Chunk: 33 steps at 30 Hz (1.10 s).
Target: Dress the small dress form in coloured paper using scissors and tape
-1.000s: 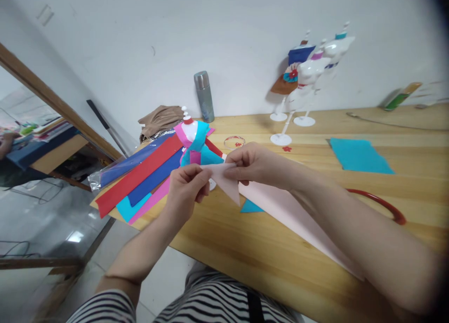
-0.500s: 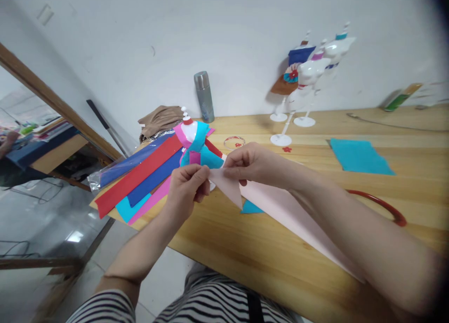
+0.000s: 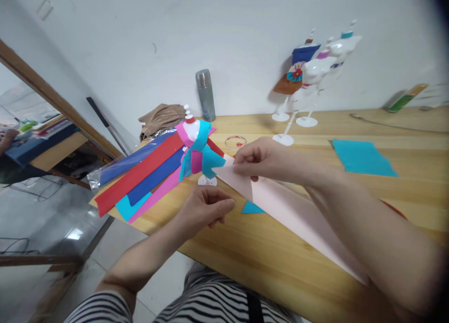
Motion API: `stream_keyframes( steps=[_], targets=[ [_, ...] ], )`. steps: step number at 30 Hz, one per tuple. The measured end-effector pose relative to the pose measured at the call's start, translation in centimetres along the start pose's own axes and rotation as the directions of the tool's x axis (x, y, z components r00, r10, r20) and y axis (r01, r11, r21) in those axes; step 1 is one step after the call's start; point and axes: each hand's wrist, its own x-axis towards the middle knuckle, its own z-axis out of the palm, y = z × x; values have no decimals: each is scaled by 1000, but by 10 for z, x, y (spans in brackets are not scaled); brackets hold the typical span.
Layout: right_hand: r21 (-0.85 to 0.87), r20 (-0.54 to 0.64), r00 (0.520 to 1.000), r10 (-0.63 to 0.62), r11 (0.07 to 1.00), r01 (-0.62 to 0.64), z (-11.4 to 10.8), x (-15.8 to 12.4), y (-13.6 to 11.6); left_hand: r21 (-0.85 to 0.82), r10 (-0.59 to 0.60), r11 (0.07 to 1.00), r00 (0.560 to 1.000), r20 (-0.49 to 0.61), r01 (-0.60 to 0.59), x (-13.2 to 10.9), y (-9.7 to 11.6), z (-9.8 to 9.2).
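Observation:
My right hand (image 3: 257,159) pinches a pale pink fabric strip (image 3: 277,201) near its far end, thumb over the fingers. The strip slopes down to the right, partly hidden under my right forearm. Below its pointed tip is my left hand (image 3: 210,208), apart from the fabric, with thumb and curled fingers closed and nothing visible in them. Just behind stands a small white dress form (image 3: 192,132) wrapped in turquoise and pink fabric (image 3: 201,150), with a red collar. A turquoise scrap (image 3: 251,208) peeks out from under the pink strip.
Red, blue and pink strips (image 3: 136,178) fan out at left beside a brown cloth (image 3: 161,118). A thermos (image 3: 205,96) stands by the wall. Several dress forms (image 3: 317,72) stand at back right. A turquoise sheet (image 3: 365,157) and a ring-shaped band (image 3: 235,142) lie on the wooden table (image 3: 224,262).
My left hand has let go of the pink strip's end and moved down and right. My right hand keeps its pinch, and the dress form's front is more visible.

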Motion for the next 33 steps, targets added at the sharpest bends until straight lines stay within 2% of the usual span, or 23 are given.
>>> stream_keyframes(
  steps=[3, 10, 14, 18, 22, 24, 26, 29, 31, 33],
  targets=[
    [-53, -34, 999, 3, 999, -4, -10, -5, -2, -1, 6, 1000, 1000, 18, -5, 3, -2, -2],
    [-129, 152, 988, -31, 990, 51, -1, -5, -4, -57, 93, 994, 996, -9, -94, 15, -4, -1],
    [-202, 140, 990, -32, 978, 60, 0, -5, -2, -97, 135, 985, 989, -62, -141, 17, -10, 2],
    [-269, 190, 981, 25, 963, 27, -2, -6, -3, -126, 142, 982, 990, -17, -143, 17, -14, 2],
    [-265, 248, 968, 42, 964, 26, 1, -6, -5, -105, 115, 988, 993, 21, -112, 17, -13, 3],
    [-255, 217, 976, 14, 966, 42, -1, -6, -6, -131, 109, 985, 994, -24, -111, 17, -14, 3],
    [-241, 178, 984, -14, 969, 57, -5, -7, -7, -184, 117, 973, 987, -113, -137, 16, -15, 4],
    [-208, 213, 977, -17, 976, 62, -10, -9, -9, -243, 151, 947, 959, -239, -210, 15, -17, 6],
    [-225, 246, 969, 5, 973, 52, -9, -9, -9, -277, 174, 927, 945, -278, -253, 14, -18, 8],
    [-263, 215, 976, 44, 965, 14, -5, -7, -7, -307, 184, 913, 942, -282, -270, 13, -18, 9]
  ],
)
